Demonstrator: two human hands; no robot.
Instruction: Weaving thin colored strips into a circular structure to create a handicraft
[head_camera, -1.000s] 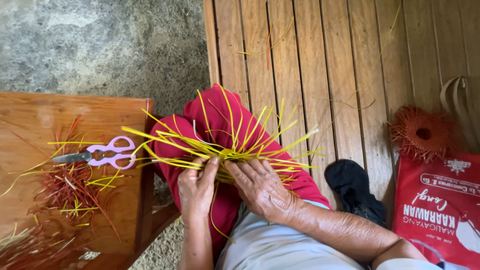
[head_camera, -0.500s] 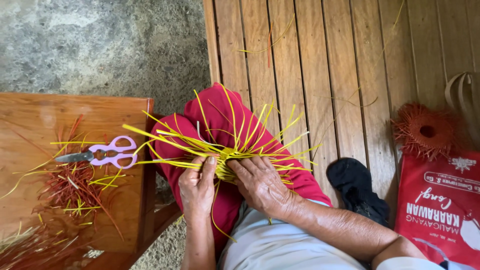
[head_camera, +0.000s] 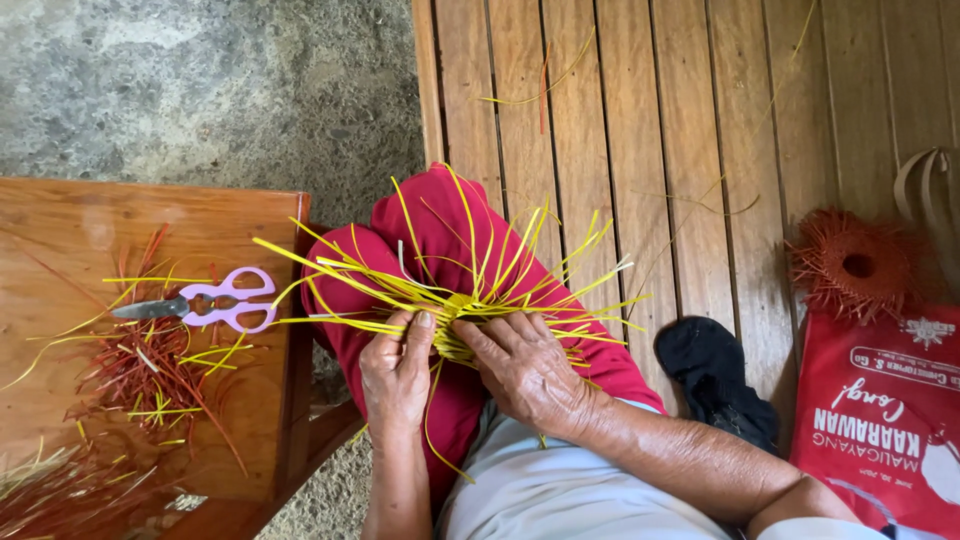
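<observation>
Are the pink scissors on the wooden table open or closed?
Closed: the scissors lie flat with blades together and handles touching.

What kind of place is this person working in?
Probably a home craft spot, perhaps a porch, used for weaving. Both hands, left hand and right hand, hold a yellow woven piece over the lap, above a wooden slat floor. Scissors and strip offcuts lie on a wooden table.

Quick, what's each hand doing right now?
Left hand: closed, pinching the yellow weave.
Right hand: fingers curled, gripping the same yellow weave from the other side.
</observation>
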